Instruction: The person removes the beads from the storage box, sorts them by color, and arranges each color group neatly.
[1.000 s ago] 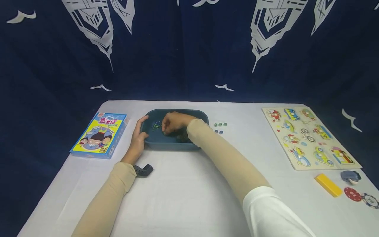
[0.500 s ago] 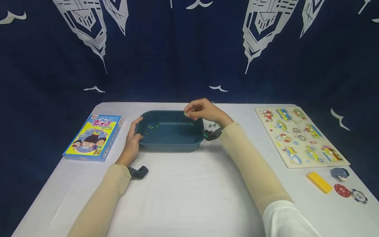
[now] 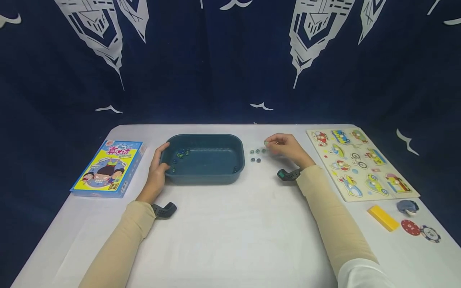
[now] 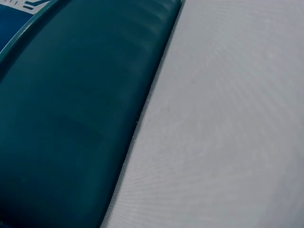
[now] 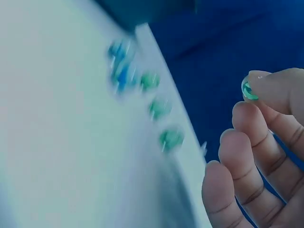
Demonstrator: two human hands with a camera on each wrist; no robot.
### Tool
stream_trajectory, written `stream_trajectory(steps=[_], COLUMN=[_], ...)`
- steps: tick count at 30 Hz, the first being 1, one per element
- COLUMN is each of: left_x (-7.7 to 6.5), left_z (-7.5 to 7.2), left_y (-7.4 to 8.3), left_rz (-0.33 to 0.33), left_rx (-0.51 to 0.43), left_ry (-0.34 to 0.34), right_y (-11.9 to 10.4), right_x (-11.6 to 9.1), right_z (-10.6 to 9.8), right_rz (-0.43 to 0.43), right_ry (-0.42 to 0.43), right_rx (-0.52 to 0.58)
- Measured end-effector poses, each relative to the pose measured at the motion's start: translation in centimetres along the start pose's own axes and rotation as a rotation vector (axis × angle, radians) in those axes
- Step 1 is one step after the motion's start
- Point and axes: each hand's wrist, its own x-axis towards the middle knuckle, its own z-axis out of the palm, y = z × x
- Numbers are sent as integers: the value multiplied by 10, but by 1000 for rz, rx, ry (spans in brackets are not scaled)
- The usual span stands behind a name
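My right hand [image 3: 288,149] pinches a green marble [image 5: 247,90] between thumb and forefinger; the other fingers lie loosely bent in the right wrist view. It hovers over the table just right of three green marbles [image 3: 257,151] in a row. Two blue marbles [image 3: 258,160] lie in front of that row. My left hand [image 3: 155,178] grips the left end of a dark teal plastic tray [image 3: 201,180], thumb at the near corner and fingers along the rim. Several marbles [image 3: 181,153] are gathered in the tray's left part, and another marble [image 3: 235,169] is at its near right corner.
A yellow and blue card-game box [image 3: 108,170] lies left of the tray. On the right are a wooden picture puzzle board [image 3: 360,168], a yellow block [image 3: 383,218], a grey-blue object [image 3: 407,207], a red chip [image 3: 410,227] and a black-and-white chip [image 3: 430,234]. A dark blue curtain [image 3: 209,80] hangs behind.
My right hand has come out of the tray with a green marble and moved right, past the marbles on the table. My left hand stays on the tray. The head view has shifted slightly.
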Motion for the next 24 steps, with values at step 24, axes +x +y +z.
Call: stream_trajectory(steps=[24], left_x=[-1], left_z=[0], left_y=[0], left_rz=[6], left_rx=[4], left_ry=[-2], right_y=[32], right_x=[-1], right_z=[5], right_rz=[77], right_ry=[128], right_rx=[-261])
